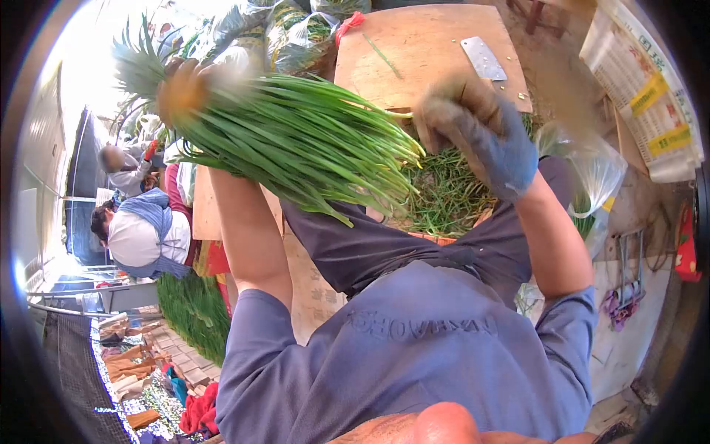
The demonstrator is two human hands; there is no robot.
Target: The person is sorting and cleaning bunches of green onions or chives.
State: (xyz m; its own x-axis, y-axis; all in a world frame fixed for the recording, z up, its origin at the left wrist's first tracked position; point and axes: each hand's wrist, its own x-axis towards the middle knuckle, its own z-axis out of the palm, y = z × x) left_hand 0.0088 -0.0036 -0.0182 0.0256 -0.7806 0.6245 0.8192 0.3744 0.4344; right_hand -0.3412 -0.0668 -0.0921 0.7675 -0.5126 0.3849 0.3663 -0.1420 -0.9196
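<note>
A large bunch of long green leafy stalks spreads across the upper left and middle. My left hand, partly blurred, is wrapped round its leafy end at the upper left. The pale cut ends fan out towards my right hand, which wears a dirty blue-grey glove. Its fingers are curled at the tip of one stalk that sticks out of the bunch; the exact pinch is hard to make out. Below it, loose green trimmings lie in a heap between my knees.
A wooden board ahead carries a cleaver. Filled plastic bags stand behind at the left. Two other people are at the left, near a large green pile. A clear plastic bag hangs at the right.
</note>
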